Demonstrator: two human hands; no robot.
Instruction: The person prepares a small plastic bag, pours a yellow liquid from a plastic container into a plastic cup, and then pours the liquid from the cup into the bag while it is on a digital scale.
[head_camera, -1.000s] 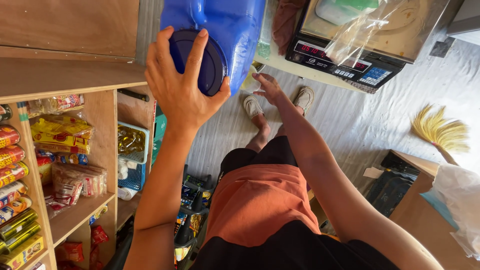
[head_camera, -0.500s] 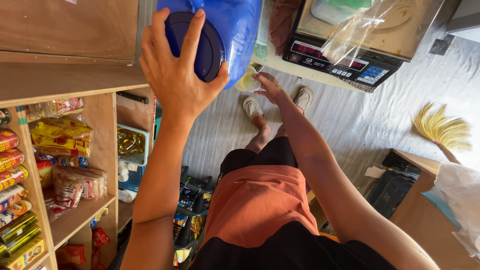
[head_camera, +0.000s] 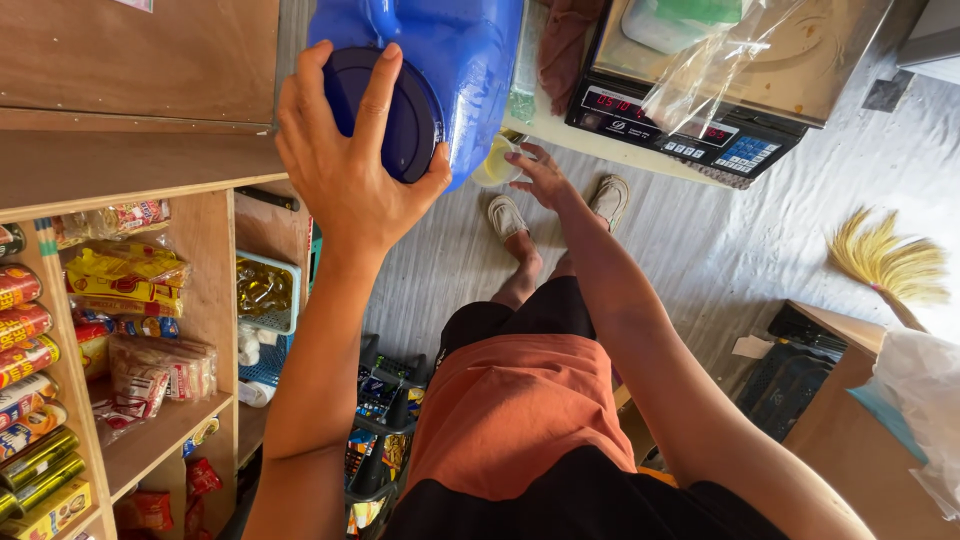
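My left hand (head_camera: 345, 170) wraps around the dark blue round lid (head_camera: 390, 115) of a big blue plastic jug (head_camera: 455, 60) that stands on the wooden counter top (head_camera: 140, 60). My right hand (head_camera: 540, 175) reaches down below the jug, fingers touching a small pale yellow cup-like thing (head_camera: 495, 165) under the jug's lower edge. Whether the hand grips it is unclear. A digital scale (head_camera: 700, 120) with a clear plastic bag (head_camera: 715, 60) on its pan sits just right of the jug.
Wooden shelves (head_camera: 150, 300) at left hold packets and cans. A basket of goods (head_camera: 385, 420) stands on the floor near my legs. A straw broom (head_camera: 890, 265) lies at right on the grey floor covering, beside a wooden box (head_camera: 850, 430) and a white bag (head_camera: 925, 390).
My left hand and the lid have shifted slightly as the view moved; the jug sits a little further right in view. My right hand stays by the small yellow cup.
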